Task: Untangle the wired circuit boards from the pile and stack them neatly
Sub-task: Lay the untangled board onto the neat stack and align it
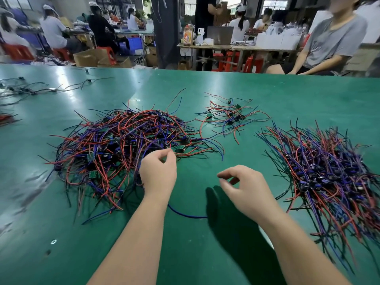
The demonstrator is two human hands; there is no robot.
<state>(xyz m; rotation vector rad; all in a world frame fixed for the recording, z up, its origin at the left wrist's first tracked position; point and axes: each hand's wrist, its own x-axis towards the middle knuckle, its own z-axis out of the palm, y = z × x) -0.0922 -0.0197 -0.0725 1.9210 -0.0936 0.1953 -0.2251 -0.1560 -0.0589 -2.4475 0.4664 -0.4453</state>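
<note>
Item: tangled pile of red, blue and black wires with small green circuit boards (123, 145), centre left. Light, limp, snag-prone; solder joints probably fragile, so lift by the board. Left hand (158, 171) pinches a thin red wire (170, 148) at the pile's near edge. Right hand (244, 188) loosely curled, empty.

1. All you see of the person is two bare arms. The left forearm (131, 243) and the right forearm (298, 247) are uncovered for their whole visible length, right to the bottom edge of the frame.
2. Both forearms are slim and smooth, and they narrow a bit towards the wrists.
3. The left hand (158, 173) is bare too, and the knuckles show as soft bumps.
4. The right hand (246, 190) is just as bare, with slender fingers (228, 173). The nails are too small to make out.
5. Any top or sleeves are outside the frame, so I can't tell what's worn.
</note>
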